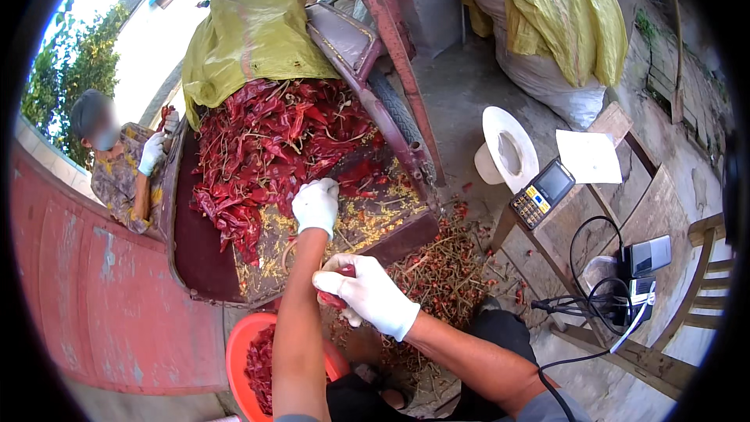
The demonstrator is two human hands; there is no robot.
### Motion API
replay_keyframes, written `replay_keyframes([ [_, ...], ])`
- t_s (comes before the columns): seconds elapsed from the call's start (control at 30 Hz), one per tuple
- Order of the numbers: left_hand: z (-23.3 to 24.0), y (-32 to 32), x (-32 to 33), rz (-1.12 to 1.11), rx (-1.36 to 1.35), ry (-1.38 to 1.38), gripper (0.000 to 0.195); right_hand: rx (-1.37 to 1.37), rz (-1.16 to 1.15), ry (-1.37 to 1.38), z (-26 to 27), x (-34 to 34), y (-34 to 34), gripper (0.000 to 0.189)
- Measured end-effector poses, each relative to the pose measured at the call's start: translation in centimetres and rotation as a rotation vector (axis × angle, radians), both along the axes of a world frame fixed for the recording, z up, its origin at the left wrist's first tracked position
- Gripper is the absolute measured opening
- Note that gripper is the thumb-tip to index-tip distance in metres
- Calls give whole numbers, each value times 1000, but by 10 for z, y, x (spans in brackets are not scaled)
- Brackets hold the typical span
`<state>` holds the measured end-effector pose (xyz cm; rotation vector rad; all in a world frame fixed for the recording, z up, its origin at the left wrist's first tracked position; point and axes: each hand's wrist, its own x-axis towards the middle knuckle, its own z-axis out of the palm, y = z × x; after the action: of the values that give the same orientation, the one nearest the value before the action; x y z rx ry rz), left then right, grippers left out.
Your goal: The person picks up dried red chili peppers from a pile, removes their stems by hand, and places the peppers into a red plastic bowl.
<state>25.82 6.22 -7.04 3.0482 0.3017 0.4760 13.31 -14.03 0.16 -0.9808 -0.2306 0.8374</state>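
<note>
A heap of dried red chili peppers [263,140] lies in the bed of a cart [199,252] in front of me. My left hand [316,205], in a white glove, reaches to the near edge of the heap; its fingertips are hidden, so its grasp cannot be made out. Closer to me, my right hand [372,293], gloved too, is closed around a red chili pepper [333,299], partly covered by the fingers. Below my left forearm stands an orange-red plastic tub [236,346] with red chili peppers [261,363] inside. Pale yellow seeds [357,225] are strewn over the cart's boards.
Loose pepper stems [445,269] cover the ground right of the cart. A co-worker [129,170] in white gloves is at its left side. On the right, wooden furniture [644,228] bears a keypad terminal [543,193], paper [587,157], a white hat [510,149] and cables [592,302]. Full sacks [545,70] stand behind.
</note>
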Motion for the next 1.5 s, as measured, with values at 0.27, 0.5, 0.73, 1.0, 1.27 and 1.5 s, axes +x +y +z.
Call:
replay_keyframes([
  [0.27, 61, -8, -91, -61, -74, -294, 14, -556, -430, -823, 4, -1, -5, 29],
  [0.5, 100, -51, -189, -135, -354, -350, 16, -696, -539, -1186, -8, -12, 2, 58],
  [0.73, 100, -62, -226, -98, -602, -379, 12, -635, -441, -1181, -7, -27, 9, 30],
  [1.0, 83, -61, -237, -48, -1303, -483, 19, -452, -246, -946, -11, -34, 15, 23],
  [1.27, 55, -18, -221, -206, -2343, -827, 14, -19, -38, -133, -3, -42, 13, 21],
  [1.5, 76, -11, -223, 11, -1588, -605, 17, -52, 29, -179, 8, -33, 3, 20],
])
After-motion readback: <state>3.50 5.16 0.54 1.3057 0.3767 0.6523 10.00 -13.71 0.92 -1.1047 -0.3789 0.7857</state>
